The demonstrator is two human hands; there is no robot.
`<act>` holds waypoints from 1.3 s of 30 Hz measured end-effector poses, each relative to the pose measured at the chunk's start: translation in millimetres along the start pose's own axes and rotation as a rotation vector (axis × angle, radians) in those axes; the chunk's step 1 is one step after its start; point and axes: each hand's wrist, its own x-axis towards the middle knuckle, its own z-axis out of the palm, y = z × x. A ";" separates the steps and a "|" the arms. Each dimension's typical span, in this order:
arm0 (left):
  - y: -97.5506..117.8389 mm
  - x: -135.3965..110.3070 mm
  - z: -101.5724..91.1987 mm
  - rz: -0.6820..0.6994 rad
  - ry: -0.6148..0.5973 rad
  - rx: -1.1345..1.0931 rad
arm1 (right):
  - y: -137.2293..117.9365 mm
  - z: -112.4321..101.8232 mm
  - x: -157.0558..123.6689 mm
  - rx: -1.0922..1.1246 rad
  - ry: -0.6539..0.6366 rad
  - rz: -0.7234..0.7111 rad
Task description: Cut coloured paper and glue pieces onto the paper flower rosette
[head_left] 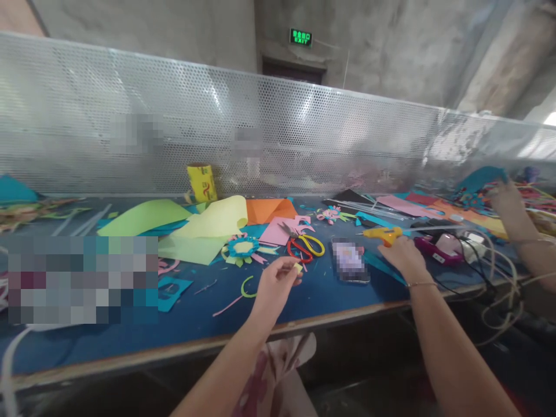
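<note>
Between the thumb and fingers of my left hand (pixel 280 281) is a small pale-yellow paper piece (pixel 298 267). My right hand (pixel 402 255) is at a yellow hot glue gun (pixel 382 234), its fingers round the handle and its nozzle pointing left. Just beyond my left hand lie scissors (pixel 310 248) with one red and one yellow handle. A blue paper flower (pixel 242 247) with green and pink strips rests left of them. Between my hands a phone (pixel 350 260) lies flat, its screen blurred out. The glue gun's trigger is hidden by my fingers.
Green, cream and orange paper sheets (pixel 269 209) cover the table's back. A yellow packet (pixel 202 183) stands against the perforated metal screen (pixel 260 116). Right of my right hand are a purple power strip (pixel 436 250) and tangled cables (pixel 512 284). Another person's hand (pixel 508 200) reaches in at right.
</note>
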 end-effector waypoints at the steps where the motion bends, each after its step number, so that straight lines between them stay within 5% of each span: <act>1: -0.2 -0.1 0.2 -0.011 -0.009 0.002 | -1.1 -6.7 -4.3 0.006 0.034 -0.005; 7: -2.7 -0.1 3.5 -0.020 -0.088 0.080 | -22.6 -40.6 -54.5 0.129 0.246 -0.400; 13: -6.3 -0.3 2.6 -0.022 -0.095 0.102 | -42.8 -35.4 -99.3 0.174 0.355 -0.657; 39: -8.0 -0.2 0.4 -0.064 -0.092 -0.053 | -46.7 -27.2 -111.4 0.147 0.417 -0.762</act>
